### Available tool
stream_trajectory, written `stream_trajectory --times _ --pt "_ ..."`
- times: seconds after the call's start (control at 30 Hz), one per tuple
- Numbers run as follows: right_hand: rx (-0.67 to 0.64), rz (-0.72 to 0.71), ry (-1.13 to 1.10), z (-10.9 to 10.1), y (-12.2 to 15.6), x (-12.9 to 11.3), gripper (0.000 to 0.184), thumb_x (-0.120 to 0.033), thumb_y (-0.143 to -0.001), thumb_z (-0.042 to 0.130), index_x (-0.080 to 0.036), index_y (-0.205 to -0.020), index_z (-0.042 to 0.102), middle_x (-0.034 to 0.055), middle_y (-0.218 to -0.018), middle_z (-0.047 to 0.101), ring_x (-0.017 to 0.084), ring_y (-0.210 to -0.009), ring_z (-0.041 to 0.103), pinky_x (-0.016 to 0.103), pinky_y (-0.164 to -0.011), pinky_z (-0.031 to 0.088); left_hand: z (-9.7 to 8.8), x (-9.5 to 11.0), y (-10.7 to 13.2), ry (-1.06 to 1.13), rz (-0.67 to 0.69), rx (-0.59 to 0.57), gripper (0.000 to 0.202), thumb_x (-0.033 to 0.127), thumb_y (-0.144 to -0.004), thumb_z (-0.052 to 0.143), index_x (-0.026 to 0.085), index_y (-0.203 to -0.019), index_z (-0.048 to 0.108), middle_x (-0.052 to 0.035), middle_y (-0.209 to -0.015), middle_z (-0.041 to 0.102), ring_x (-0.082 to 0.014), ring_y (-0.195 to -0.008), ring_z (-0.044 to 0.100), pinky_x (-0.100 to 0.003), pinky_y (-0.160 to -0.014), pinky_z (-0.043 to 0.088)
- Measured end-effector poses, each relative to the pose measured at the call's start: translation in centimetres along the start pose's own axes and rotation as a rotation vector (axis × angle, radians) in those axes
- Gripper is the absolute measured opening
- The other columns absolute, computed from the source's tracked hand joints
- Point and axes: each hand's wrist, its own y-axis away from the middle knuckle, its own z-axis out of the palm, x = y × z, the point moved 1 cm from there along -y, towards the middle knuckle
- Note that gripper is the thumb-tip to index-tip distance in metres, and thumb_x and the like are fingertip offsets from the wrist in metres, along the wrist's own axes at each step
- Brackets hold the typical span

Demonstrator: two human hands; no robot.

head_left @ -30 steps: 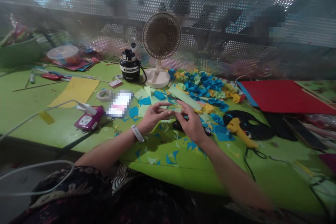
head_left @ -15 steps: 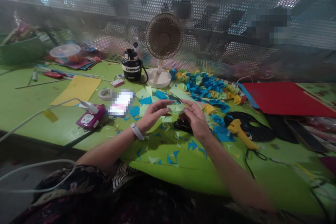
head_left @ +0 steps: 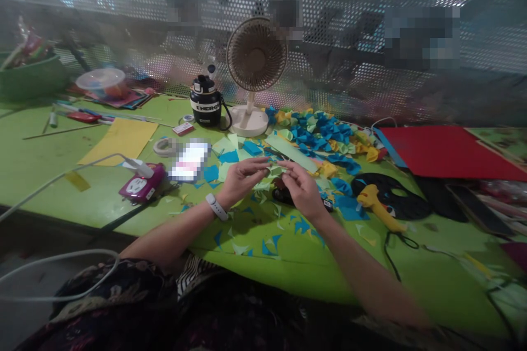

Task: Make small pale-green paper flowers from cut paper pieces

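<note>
Head view, looking forward and down over a bright green worktop [head_left: 41,162]:
- The 2 hands are raised off the worktop, fingers bent and pinching rather than clenched. The left hand [head_left: 242,181], with a white wristband [head_left: 216,207], reaches in from the left; the right hand [head_left: 302,192] comes in from the right.
- A small pale green paper scrap [head_left: 274,171] sits between the fingertips, just above the worktop. Its long axis seems to run roughly left to right, from one hand to the other, though the fingers partly hide it and its exact shape is hard to tell.
- Holding it with both hands seems to keep it steady and clear of the loose scraps below.
- A long pale green paper strip [head_left: 292,153] lies just beyond the hands, pointing diagonally from upper left to lower right.
- Heaped blue, green and yellow folded paper pieces [head_left: 321,134] lie behind it; a yellow glue gun [head_left: 373,200] rests to the right.
</note>
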Motion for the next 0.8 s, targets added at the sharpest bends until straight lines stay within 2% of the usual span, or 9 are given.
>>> stream_trajectory --times 0.1,0.17,0.23,0.3,0.4,0.5,0.6,0.8 --pt "0.004 -0.068 0.136 0.1 0.3 0.1 0.035 -0.033 -0.087 0.055 -0.021 -0.119 0.064 -0.0003 -0.071 0.065 0.015 -0.057 0.053 0.03 -0.058 0.044 0.1 0.1 0.1 -0.018 -0.036 -0.036 0.015 0.031 -0.076 0.079 0.021 -0.087 0.082 -0.0138 -0.117 0.073 -0.0294 -0.111 0.068 -0.045 -0.101 0.052" --pt "0.006 -0.078 0.142 0.2 0.4 0.1 0.035 -0.032 -0.085 0.058 -0.021 -0.118 0.064 0.0005 -0.073 0.067 0.017 -0.062 0.057 0.032 -0.064 0.048 0.2 0.2 0.1 0.019 -0.07 -0.061 0.017 0.033 -0.075 0.081 0.02 -0.085 0.082 -0.0145 -0.118 0.073 -0.0301 -0.11 0.068 -0.045 -0.102 0.051" --pt "0.002 -0.028 0.046 0.1 0.2 0.0 0.035 -0.033 -0.083 0.06 -0.021 -0.116 0.064 0.001 -0.076 0.068 0.017 -0.065 0.061 0.034 -0.068 0.051 0.2 0.5 0.1 0.095 -0.114 -0.072 0.021 0.034 -0.074 0.081 0.02 -0.089 0.082 -0.0132 -0.117 0.073 -0.0293 -0.112 0.067 -0.044 -0.103 0.05" --pt "0.02 0.082 -0.124 0.0 -0.2 -0.1 0.035 -0.035 -0.08 0.062 -0.021 -0.112 0.064 0.0005 -0.075 0.068 0.017 -0.065 0.063 0.034 -0.069 0.053 0.1 0.8 0.1 0.215 -0.187 -0.068 0.027 0.037 -0.076 0.08 0.021 -0.097 0.08 -0.0112 -0.117 0.074 -0.0279 -0.113 0.066 -0.044 -0.101 0.051" --pt "0.079 0.251 -0.366 -0.5 -0.8 -0.2 0.033 -0.034 -0.073 0.065 -0.021 -0.104 0.065 -0.0015 -0.069 0.066 0.015 -0.061 0.064 0.031 -0.063 0.053 0.0 1.0 0.0 0.406 -0.286 -0.024 0.032 0.039 -0.078 0.078 0.022 -0.105 0.078 -0.0094 -0.12 0.072 -0.0256 -0.109 0.066 -0.04 -0.093 0.056" --pt "0.103 0.332 -0.513 -0.8 -1.2 -0.3 0.032 -0.029 -0.066 0.066 -0.02 -0.097 0.066 -0.0021 -0.064 0.065 0.014 -0.058 0.063 0.028 -0.058 0.051 0.0 0.9 -0.1 0.491 -0.317 0.014 0.032 0.037 -0.074 0.08 0.022 -0.103 0.078 -0.0085 -0.114 0.073 -0.0236 -0.105 0.066 -0.038 -0.089 0.057" --pt "0.098 0.358 -0.564 -0.8 -1.3 -0.2 0.031 -0.027 -0.065 0.066 -0.02 -0.095 0.066 -0.0024 -0.063 0.065 0.012 -0.056 0.061 0.027 -0.057 0.051 0.0 0.7 -0.2 0.512 -0.34 0.026 0.033 0.034 -0.071 0.082 0.021 -0.101 0.078 -0.0077 -0.108 0.074 -0.0212 -0.099 0.067 -0.037 -0.087 0.058" --pt "0.067 0.34 -0.529 -0.7 -1.1 -0.2 0.03 -0.028 -0.069 0.065 -0.02 -0.097 0.066 -0.0023 -0.065 0.064 0.013 -0.058 0.062 0.028 -0.059 0.052 0.1 0.7 -0.2 0.506 -0.346 0.023 0.029 0.035 -0.072 0.083 0.02 -0.096 0.079 -0.0072 -0.105 0.074 -0.019 -0.093 0.067 -0.035 -0.085 0.059"
